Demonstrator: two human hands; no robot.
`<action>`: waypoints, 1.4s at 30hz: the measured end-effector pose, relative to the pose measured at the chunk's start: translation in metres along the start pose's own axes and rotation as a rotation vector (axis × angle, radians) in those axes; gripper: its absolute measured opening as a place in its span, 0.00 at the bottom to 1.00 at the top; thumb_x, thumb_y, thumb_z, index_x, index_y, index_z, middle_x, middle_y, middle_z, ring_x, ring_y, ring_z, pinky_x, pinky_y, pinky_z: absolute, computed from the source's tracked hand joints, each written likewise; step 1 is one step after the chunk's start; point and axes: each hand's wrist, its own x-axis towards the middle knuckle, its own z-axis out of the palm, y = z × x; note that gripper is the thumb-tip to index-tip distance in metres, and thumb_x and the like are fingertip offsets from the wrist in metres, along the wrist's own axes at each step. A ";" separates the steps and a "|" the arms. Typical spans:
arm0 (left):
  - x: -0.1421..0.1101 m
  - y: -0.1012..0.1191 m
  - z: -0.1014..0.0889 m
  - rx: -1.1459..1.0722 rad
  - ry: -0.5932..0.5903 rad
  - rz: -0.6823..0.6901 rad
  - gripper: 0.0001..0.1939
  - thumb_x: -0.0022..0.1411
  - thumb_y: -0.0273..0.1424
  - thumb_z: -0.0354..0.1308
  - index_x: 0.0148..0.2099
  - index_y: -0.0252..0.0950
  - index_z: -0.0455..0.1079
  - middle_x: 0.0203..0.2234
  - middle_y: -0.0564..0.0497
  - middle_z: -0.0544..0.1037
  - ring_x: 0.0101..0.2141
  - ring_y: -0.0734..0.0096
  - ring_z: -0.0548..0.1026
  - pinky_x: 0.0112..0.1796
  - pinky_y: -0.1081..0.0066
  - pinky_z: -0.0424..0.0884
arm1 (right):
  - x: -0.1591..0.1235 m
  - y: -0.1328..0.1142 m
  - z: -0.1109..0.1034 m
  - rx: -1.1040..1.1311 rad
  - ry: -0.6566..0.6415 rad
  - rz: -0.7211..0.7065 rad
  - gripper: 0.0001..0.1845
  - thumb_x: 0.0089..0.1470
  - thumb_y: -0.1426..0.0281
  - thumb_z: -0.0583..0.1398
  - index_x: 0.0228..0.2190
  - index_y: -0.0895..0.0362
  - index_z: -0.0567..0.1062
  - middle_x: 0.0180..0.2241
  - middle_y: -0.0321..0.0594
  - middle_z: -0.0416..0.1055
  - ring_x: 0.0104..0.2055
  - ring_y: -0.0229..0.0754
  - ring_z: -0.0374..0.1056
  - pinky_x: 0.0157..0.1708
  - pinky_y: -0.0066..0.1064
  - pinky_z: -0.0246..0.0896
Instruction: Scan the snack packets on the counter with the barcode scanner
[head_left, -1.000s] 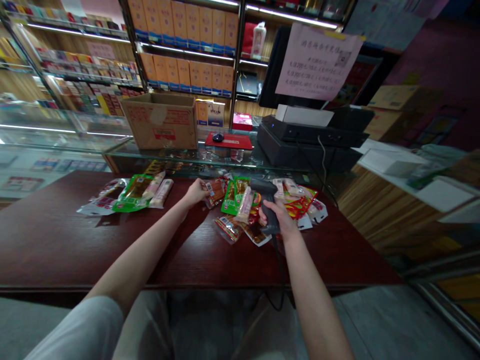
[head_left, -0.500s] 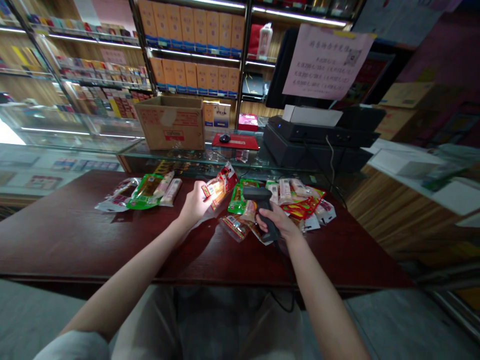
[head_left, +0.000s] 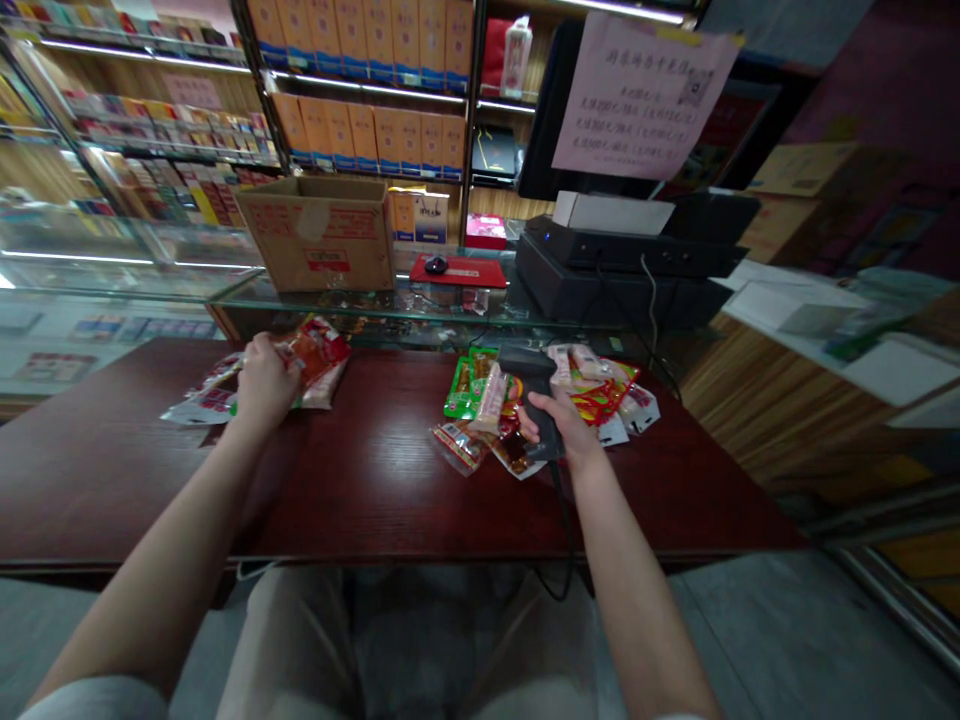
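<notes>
- Left hand (head_left: 266, 380) closing around a red snack packet (head_left: 321, 352), over the dark wooden counter (head_left: 135, 480)
- Right hand (head_left: 564, 432) wrapped around a corded barcode scanner (head_left: 534, 392), snack packets (head_left: 472, 400) beneath
- Glass display case (head_left: 360, 310) standing beyond both hands

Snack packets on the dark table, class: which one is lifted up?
The red-orange packet in the left hand; the other packets lie on the table.

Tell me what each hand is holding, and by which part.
The left hand grips a red-and-orange plastic snack packet by one end; the right hand holds a black corded barcode scanner by its handle.
</notes>
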 end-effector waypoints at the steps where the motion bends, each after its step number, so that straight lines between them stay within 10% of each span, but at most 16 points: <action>1: 0.003 -0.008 -0.001 0.088 -0.012 -0.040 0.25 0.59 0.32 0.51 0.56 0.22 0.58 0.53 0.25 0.67 0.53 0.42 0.68 0.50 0.52 0.66 | 0.000 -0.001 0.000 0.006 0.015 -0.004 0.17 0.51 0.60 0.62 0.36 0.52 0.62 0.15 0.26 0.60 0.15 0.33 0.53 0.15 0.24 0.48; 4: 0.002 -0.015 0.002 0.254 0.069 -0.039 0.24 0.61 0.34 0.49 0.54 0.21 0.60 0.58 0.22 0.60 0.58 0.35 0.61 0.53 0.45 0.61 | 0.000 -0.003 0.000 0.031 0.029 -0.001 0.17 0.50 0.60 0.63 0.35 0.53 0.61 0.15 0.26 0.60 0.15 0.33 0.53 0.15 0.24 0.47; 8: -0.022 0.028 0.019 0.104 0.064 0.326 0.19 0.65 0.35 0.45 0.52 0.29 0.66 0.55 0.32 0.68 0.57 0.45 0.64 0.56 0.51 0.59 | 0.001 -0.004 -0.002 0.022 0.026 0.017 0.18 0.50 0.58 0.63 0.35 0.53 0.62 0.14 0.26 0.60 0.14 0.33 0.53 0.14 0.25 0.46; 14: -0.054 0.136 0.078 -0.143 -0.478 0.457 0.28 0.60 0.50 0.53 0.47 0.29 0.70 0.42 0.33 0.77 0.46 0.48 0.75 0.46 0.61 0.68 | 0.005 0.003 -0.015 0.048 0.057 -0.016 0.16 0.52 0.59 0.62 0.36 0.54 0.64 0.17 0.28 0.62 0.15 0.32 0.54 0.14 0.25 0.50; 19: -0.045 0.170 0.110 -0.263 -0.715 0.315 0.16 0.49 0.43 0.64 0.33 0.35 0.72 0.31 0.44 0.79 0.37 0.56 0.77 0.37 0.67 0.68 | 0.009 0.007 -0.022 0.096 0.055 -0.031 0.15 0.51 0.61 0.63 0.35 0.54 0.65 0.20 0.30 0.64 0.15 0.31 0.54 0.14 0.24 0.50; 26: -0.037 0.143 0.100 -0.466 -0.638 0.159 0.05 0.52 0.29 0.57 0.33 0.36 0.65 0.26 0.53 0.73 0.29 0.71 0.72 0.29 0.74 0.65 | 0.009 0.008 -0.023 0.091 0.037 -0.035 0.14 0.53 0.62 0.62 0.37 0.56 0.67 0.20 0.31 0.65 0.16 0.31 0.55 0.14 0.23 0.50; 35: -0.049 0.063 0.039 -0.786 -0.337 0.204 0.10 0.48 0.28 0.53 0.35 0.39 0.56 0.29 0.57 0.66 0.31 0.73 0.66 0.35 0.72 0.66 | 0.002 0.003 -0.005 -0.011 -0.020 0.076 0.17 0.52 0.62 0.63 0.37 0.54 0.62 0.15 0.27 0.63 0.14 0.31 0.55 0.14 0.22 0.50; 42: -0.076 0.060 0.019 -0.718 -0.367 0.264 0.10 0.48 0.31 0.52 0.35 0.40 0.56 0.28 0.56 0.64 0.30 0.71 0.66 0.35 0.69 0.67 | 0.006 0.011 0.006 0.029 -0.078 0.085 0.18 0.50 0.62 0.65 0.36 0.54 0.61 0.17 0.25 0.61 0.15 0.30 0.54 0.13 0.21 0.51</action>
